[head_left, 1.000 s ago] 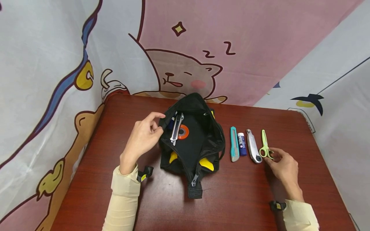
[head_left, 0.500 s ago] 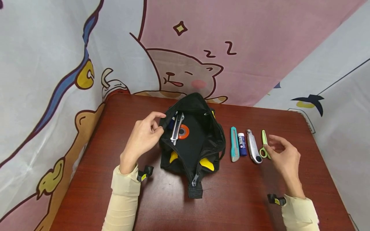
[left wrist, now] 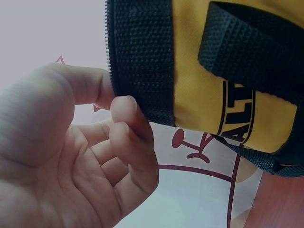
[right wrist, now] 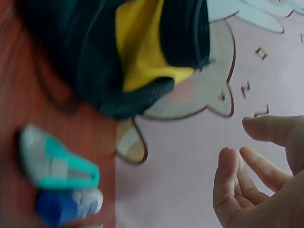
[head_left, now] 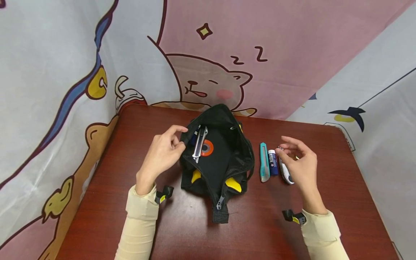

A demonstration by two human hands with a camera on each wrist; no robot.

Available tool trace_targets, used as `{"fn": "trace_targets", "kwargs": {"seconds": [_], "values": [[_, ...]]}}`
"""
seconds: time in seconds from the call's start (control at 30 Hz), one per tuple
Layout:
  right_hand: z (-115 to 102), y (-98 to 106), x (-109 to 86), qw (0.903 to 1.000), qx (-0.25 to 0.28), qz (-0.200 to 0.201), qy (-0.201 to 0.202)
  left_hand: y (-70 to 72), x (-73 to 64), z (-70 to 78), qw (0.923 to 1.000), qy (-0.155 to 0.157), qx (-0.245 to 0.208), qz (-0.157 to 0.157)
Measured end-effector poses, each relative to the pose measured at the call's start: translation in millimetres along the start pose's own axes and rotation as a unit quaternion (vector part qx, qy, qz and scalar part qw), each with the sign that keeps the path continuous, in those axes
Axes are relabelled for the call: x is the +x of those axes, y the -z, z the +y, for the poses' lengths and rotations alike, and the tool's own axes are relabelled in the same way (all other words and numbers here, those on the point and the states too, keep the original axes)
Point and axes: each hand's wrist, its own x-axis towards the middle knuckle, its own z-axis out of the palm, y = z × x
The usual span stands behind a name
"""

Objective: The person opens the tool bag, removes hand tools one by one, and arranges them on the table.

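On my right hand, the fingers are bending loosely, thumb standing apart, holding nothing, hovering around the silver cutter. On my left hand, thumb and index are pinching the rim of the black bag, which is gaping open. I'm judging the packing partly done: a slim cutter and an orange-edged roll are lying inside; the teal cutter, glue stick and silver cutter are waiting outside.
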Motion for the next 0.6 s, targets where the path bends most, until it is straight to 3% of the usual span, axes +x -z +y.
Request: {"fn": "trace_targets", "kwargs": {"seconds": [0.23,0.6], "values": [[-34,-31,2.5,0.9952,0.072,-0.064,0.02,0.0,0.2,1.2,1.0,0.001,-0.001,-0.002],[-78,-76,10.4,0.9789,0.107,-0.158,0.071,-0.4,-0.3,0.9,1.0,-0.005,-0.003,0.0]]}}
